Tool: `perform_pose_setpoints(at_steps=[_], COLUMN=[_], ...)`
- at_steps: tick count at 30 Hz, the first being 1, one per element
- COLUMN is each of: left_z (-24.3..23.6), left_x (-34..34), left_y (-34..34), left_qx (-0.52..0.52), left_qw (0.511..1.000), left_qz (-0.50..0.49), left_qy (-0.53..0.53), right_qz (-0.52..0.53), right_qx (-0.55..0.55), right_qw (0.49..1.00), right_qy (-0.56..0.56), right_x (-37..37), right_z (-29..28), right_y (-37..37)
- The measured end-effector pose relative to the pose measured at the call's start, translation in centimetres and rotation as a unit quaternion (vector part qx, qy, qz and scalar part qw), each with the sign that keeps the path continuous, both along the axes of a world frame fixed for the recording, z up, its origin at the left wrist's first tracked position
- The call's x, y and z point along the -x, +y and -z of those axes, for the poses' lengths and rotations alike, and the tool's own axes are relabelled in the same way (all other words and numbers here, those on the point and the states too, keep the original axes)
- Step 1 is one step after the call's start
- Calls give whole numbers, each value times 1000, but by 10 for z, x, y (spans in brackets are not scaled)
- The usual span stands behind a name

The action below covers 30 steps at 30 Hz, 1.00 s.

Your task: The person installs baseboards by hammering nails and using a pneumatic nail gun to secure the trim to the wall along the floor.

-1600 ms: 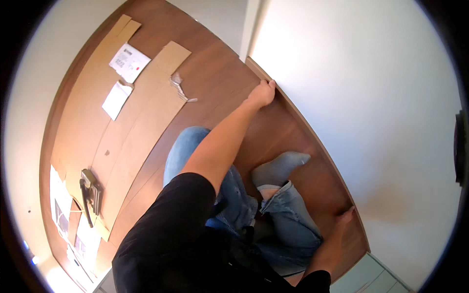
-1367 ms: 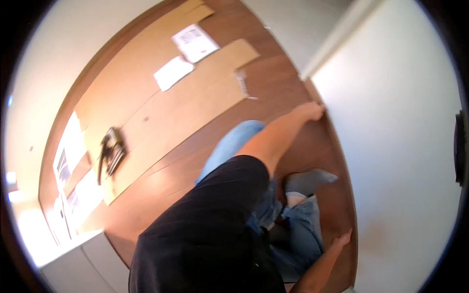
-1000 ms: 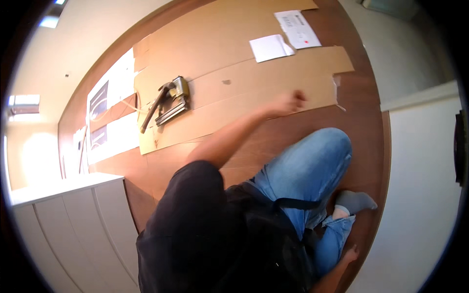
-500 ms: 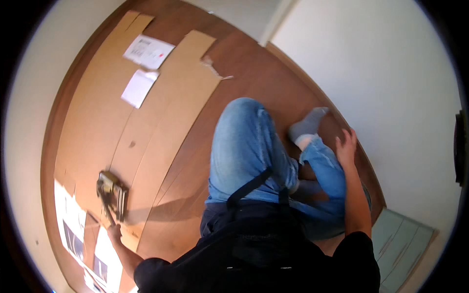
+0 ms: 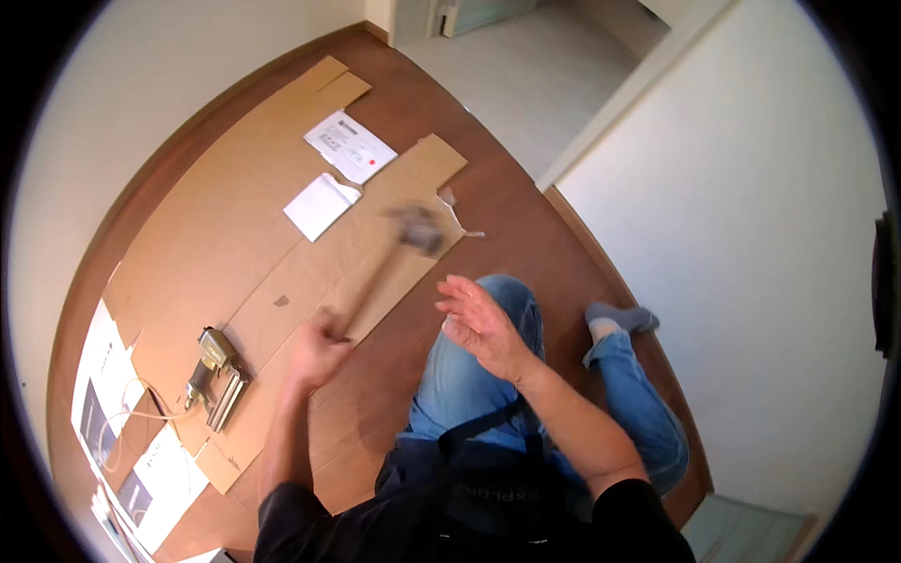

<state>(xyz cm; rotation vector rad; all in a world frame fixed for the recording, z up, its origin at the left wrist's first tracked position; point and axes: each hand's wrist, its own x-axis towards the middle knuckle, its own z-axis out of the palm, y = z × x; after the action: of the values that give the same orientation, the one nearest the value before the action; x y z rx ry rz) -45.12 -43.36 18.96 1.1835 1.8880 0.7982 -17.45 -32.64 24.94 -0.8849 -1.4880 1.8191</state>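
My left hand (image 5: pixel 324 342) grips the long handle of a hammer (image 5: pixel 373 286), whose blurred head (image 5: pixel 416 228) is raised over the brown cardboard (image 5: pixel 197 253). My right hand (image 5: pixel 472 319) hangs open, fingers spread, above my jeans-clad knee, just right of the handle. A nail gun (image 5: pixel 220 375) with a thin pale hose lies on the cardboard at the left. Two white papers (image 5: pixel 349 145) sit on the cardboard farther away.
A wooden floor (image 5: pixel 479 197) borders the cardboard. A white wall (image 5: pixel 741 263) with wooden skirting (image 5: pixel 596 235) runs along the right, near my socked foot (image 5: pixel 619 317). A doorway (image 5: pixel 526 75) opens at the top. Printed sheets (image 5: pixel 164 474) lie at the lower left.
My left hand left the skirting, took hold of the hammer beside the nail gun and lifted it away. My right hand came off the skirting and over my knee. The view has swung around.
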Motion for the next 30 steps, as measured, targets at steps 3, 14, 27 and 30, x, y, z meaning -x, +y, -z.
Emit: perform_pose_setpoints(at_steps=[3,14,27,30], left_z=[-15,172,200,196], left_x=[-57,22,27,16], left_y=[47,116,110,103], left_qx=[-89,-91,-109,-151], left_qw=[967,935,896,906], left_qz=[238,179,238,204], left_qy=[4,293,359,340], right_qz=[134,411,288,306], right_qx=[164,201,115,163], right_qw=[949,886,883,882], right_qy=[234,-71,-352,-318], right_x=[21,-228,-261,-260], right_z=[10,31,101,140], right_y=[22,13,99,61])
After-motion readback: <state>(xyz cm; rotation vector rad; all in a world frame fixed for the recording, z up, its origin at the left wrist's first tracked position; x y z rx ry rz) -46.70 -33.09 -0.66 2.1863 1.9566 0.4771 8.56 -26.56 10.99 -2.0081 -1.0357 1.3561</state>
